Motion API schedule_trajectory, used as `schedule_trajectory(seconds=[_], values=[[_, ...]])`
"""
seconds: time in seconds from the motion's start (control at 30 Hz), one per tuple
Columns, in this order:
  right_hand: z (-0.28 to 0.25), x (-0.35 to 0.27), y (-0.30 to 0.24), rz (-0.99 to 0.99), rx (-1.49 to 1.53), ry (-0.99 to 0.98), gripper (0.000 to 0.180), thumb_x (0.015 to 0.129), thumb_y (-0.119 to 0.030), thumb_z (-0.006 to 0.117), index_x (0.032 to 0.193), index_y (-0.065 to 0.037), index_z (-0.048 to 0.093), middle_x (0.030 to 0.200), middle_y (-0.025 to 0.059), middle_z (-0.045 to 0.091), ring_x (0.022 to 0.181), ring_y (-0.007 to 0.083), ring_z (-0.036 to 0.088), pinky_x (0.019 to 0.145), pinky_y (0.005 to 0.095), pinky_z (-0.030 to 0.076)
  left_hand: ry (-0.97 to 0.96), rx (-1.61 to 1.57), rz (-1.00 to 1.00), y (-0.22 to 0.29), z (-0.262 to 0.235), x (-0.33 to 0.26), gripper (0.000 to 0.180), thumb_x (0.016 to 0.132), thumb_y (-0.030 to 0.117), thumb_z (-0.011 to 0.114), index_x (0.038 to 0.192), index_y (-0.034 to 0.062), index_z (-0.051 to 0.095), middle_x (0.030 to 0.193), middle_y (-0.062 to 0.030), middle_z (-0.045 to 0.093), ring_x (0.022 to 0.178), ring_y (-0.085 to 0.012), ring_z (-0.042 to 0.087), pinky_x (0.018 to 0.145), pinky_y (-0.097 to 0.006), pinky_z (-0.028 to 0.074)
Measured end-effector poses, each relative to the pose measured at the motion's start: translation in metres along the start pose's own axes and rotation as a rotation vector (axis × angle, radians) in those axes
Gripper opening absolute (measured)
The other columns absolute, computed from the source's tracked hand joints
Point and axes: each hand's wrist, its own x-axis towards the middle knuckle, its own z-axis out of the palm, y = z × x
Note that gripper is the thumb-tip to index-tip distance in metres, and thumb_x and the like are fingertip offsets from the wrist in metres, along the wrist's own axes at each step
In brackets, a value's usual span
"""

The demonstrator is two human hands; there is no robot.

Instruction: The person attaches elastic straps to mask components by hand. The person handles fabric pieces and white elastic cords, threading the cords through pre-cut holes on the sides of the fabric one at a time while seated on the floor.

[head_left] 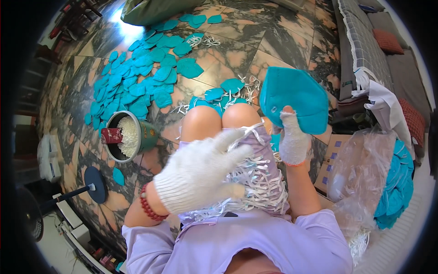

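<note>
My right hand (294,137), in a white glove with a bare thumb tip, grips a teal folded face mask (296,96) by its lower edge. The thumb lies on the mask's near side, and a small pale oval mark shows on it. Over my lap my left hand (203,166) wears a white knitted glove; its fingers are spread. White elastic ear straps (260,180) lie in a heap on my purple clothing beneath and beside those fingers. One strap end (252,130) shows close to the left fingertips; whether they touch it I cannot tell.
A big pile of teal masks (132,80) covers the marble floor ahead left. A grey bucket (148,137) holds white bits and a red piece. At right are a clear plastic bag (360,169) with masks, a cardboard box (329,160) and a sofa. A stand base (95,185) is at left.
</note>
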Motion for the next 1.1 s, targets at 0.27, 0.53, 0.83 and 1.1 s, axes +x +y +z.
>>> schedule_trajectory(seconds=[0.27, 0.53, 0.83, 1.1], values=[[0.039, -0.005, -0.02, 0.042, 0.047, -0.402, 0.029, 0.081, -0.021, 0.076, 0.102, -0.004, 0.066, 0.086, 0.0008, 0.067, 0.072, 0.0091, 0.06, 0.063, 0.0265, 0.049, 0.401, -0.703, -0.26, -0.054, -0.004, 0.026, 0.071, 0.076, 0.041, 0.079, 0.126, -0.0013, 0.052, 0.104, -0.0078, 0.066, 0.072, -0.0087, 0.061, 0.065, -0.023, 0.051], [-0.023, 0.089, 0.034, -0.092, -0.148, -0.573, 0.018, 0.083, -0.013, 0.063, 0.099, -0.005, 0.059, 0.087, 0.0029, 0.062, 0.072, 0.0107, 0.057, 0.067, 0.0256, 0.047, 0.421, -1.772, -0.488, -0.172, 0.017, 0.04, 0.008, 0.099, 0.02, 0.054, 0.091, 0.0186, 0.057, 0.068, 0.0075, 0.046, 0.05, -0.0024, 0.036, 0.042, -0.016, 0.026], [-0.237, 0.088, 0.249, 0.418, -1.581, -0.133, 0.044, 0.075, -0.021, 0.069, 0.115, -0.008, 0.057, 0.111, 0.0157, 0.06, 0.101, 0.0346, 0.059, 0.087, 0.0429, 0.049, 1.013, -1.3, -0.89, -0.371, 0.002, 0.021, 0.019, 0.098, 0.02, 0.054, 0.113, 0.0077, 0.059, 0.115, -0.0078, 0.058, 0.102, -0.013, 0.056, 0.077, -0.025, 0.05], [-0.225, 0.054, 0.29, 0.517, -1.738, -0.064, 0.053, 0.07, -0.024, 0.074, 0.119, -0.013, 0.056, 0.116, 0.0103, 0.056, 0.114, 0.0291, 0.052, 0.092, 0.0442, 0.046, -0.603, 1.186, 0.135, -0.306, 0.123, 0.091, 0.023, 0.084, 0.015, 0.053, 0.102, 0.0095, 0.066, 0.127, -0.0075, 0.058, 0.119, -0.0221, 0.05, 0.101, -0.033, 0.035]])
